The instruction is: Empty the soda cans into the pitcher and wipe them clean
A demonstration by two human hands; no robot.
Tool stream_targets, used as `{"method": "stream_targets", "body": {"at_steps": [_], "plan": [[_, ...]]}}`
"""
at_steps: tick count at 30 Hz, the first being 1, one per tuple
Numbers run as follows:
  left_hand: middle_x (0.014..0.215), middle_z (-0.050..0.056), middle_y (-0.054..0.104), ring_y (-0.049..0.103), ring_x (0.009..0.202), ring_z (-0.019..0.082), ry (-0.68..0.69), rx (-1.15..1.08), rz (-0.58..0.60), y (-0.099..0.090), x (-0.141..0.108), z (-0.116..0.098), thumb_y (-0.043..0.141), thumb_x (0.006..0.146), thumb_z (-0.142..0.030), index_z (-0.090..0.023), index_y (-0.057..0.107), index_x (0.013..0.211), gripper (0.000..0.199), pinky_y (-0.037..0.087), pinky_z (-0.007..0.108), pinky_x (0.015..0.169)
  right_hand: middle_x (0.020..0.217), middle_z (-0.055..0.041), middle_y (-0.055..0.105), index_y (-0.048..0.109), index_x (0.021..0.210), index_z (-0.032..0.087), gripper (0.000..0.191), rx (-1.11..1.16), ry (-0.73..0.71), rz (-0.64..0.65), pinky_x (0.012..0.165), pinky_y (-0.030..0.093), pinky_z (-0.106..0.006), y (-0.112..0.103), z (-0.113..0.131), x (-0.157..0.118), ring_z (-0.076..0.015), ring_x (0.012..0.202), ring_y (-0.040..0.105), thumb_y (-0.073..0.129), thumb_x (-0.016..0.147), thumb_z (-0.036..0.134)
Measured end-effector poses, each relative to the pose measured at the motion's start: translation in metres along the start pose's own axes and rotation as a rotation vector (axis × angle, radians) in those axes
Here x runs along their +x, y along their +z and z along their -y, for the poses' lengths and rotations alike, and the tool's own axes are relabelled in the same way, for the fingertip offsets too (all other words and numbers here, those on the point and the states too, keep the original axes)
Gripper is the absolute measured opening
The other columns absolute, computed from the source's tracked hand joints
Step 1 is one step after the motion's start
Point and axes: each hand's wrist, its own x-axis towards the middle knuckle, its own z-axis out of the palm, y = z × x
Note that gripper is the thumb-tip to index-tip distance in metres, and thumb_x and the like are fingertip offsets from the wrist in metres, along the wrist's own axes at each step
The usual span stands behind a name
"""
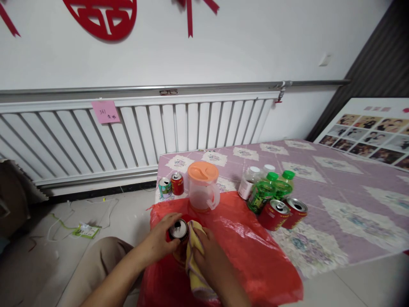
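My left hand point(159, 239) is wrapped round an opened drink can point(179, 229), which stands upright with its silver top facing me. Pressed to the can's right side is a yellow cloth point(195, 277) with a purple-grey edge, gripped in my right hand point(212, 258). Both hands are over a red plastic sheet point(249, 243). Just beyond them stands a clear plastic pitcher point(200, 194) with an orange lid. A small teal can point(165, 188) and a small red can point(177, 184) sit to its left. The can's lower part is partly hidden by my hand and the cloth.
Right of the pitcher stand several bottles with green caps point(272, 175) and white caps point(254, 170), plus two larger red cans point(275, 216). A flowered cloth point(351, 213) covers the table. Behind runs a white radiator point(179, 123); a photo board point(367, 132) leans at right.
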Motion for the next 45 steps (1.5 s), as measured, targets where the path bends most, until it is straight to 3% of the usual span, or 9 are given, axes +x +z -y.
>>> {"method": "stream_targets", "body": {"at_steps": [4,7,10,14,23,27,36,39,45], "plan": [[0.133,0.014,0.055,0.050,0.126,0.034,-0.067,0.048,-0.214,0.011,-0.002,0.005,0.075,0.059,-0.020,-0.018,0.048,0.132,0.078,0.043,0.055,0.104,0.143,-0.0112,0.049,0.047,0.142,0.021,0.059,0.023,-0.021,-0.017,0.113,0.037,-0.038,0.001,-0.003,0.001,-0.0223,0.132,0.047,0.046,0.084,0.018],[0.113,0.009,0.063,0.059,0.110,0.032,-0.079,0.098,-0.275,0.015,-0.003,0.002,0.076,0.059,-0.019,-0.019,0.057,0.115,0.059,0.049,0.052,0.094,0.145,-0.0099,0.047,0.047,0.142,0.023,0.061,0.042,-0.053,-0.057,0.113,0.037,-0.041,0.003,-0.006,0.002,-0.0225,0.134,0.045,0.047,0.082,0.016],[0.106,0.007,0.063,0.061,0.102,0.027,-0.041,0.113,-0.238,0.013,-0.003,-0.003,0.072,0.062,-0.015,-0.020,0.060,0.107,0.047,0.050,0.046,0.092,0.149,-0.0095,0.041,0.045,0.143,0.022,0.061,0.088,-0.118,-0.120,0.115,0.035,-0.043,0.004,-0.009,0.003,-0.0226,0.138,0.040,0.047,0.082,0.017],[0.113,0.007,0.062,0.059,0.107,0.025,0.000,0.061,-0.159,0.011,-0.001,-0.005,0.065,0.063,-0.009,-0.020,0.059,0.114,0.052,0.048,0.042,0.097,0.151,-0.0115,0.037,0.042,0.145,0.019,0.060,0.129,-0.168,-0.178,0.117,0.033,-0.044,0.004,-0.009,0.003,-0.0223,0.140,0.035,0.045,0.085,0.020],[0.119,0.008,0.063,0.059,0.113,0.024,0.037,-0.014,-0.105,0.007,0.000,-0.005,0.059,0.062,-0.005,-0.021,0.058,0.119,0.059,0.046,0.041,0.101,0.141,-0.0102,0.050,0.049,0.140,0.023,0.060,0.048,-0.023,-0.049,0.110,0.040,-0.039,0.005,-0.006,0.000,-0.0221,0.129,0.049,0.049,0.081,0.015],[0.124,0.008,0.063,0.058,0.117,0.024,0.012,-0.049,-0.058,0.003,-0.001,-0.005,0.056,0.062,-0.005,-0.022,0.056,0.123,0.063,0.044,0.042,0.105,0.146,-0.0097,0.047,0.047,0.142,0.024,0.060,0.033,-0.026,-0.037,0.111,0.038,-0.041,0.004,-0.005,0.000,-0.0229,0.134,0.044,0.047,0.083,0.016],[0.123,0.010,0.061,0.056,0.117,0.030,-0.019,0.009,-0.189,0.012,-0.003,-0.002,0.072,0.060,-0.013,-0.020,0.058,0.120,0.062,0.043,0.050,0.105,0.149,-0.0074,0.042,0.044,0.143,0.025,0.060,0.108,-0.165,-0.207,0.115,0.036,-0.043,0.005,-0.008,0.002,-0.0219,0.138,0.039,0.047,0.084,0.020],[0.114,0.009,0.062,0.059,0.110,0.028,-0.038,0.054,-0.242,0.015,-0.003,-0.004,0.071,0.061,-0.011,-0.020,0.060,0.117,0.058,0.047,0.048,0.099,0.151,-0.0097,0.039,0.044,0.144,0.022,0.059,0.114,-0.169,-0.179,0.115,0.035,-0.043,0.003,-0.005,0.001,-0.0228,0.139,0.037,0.046,0.085,0.022],[0.118,0.007,0.064,0.059,0.112,0.025,0.024,0.004,-0.173,0.014,-0.002,-0.004,0.061,0.063,-0.006,-0.021,0.058,0.118,0.057,0.047,0.044,0.102,0.149,-0.0103,0.041,0.043,0.145,0.020,0.062,0.073,-0.065,-0.065,0.113,0.037,-0.041,0.005,-0.006,0.001,-0.0223,0.137,0.040,0.047,0.083,0.019]]}}
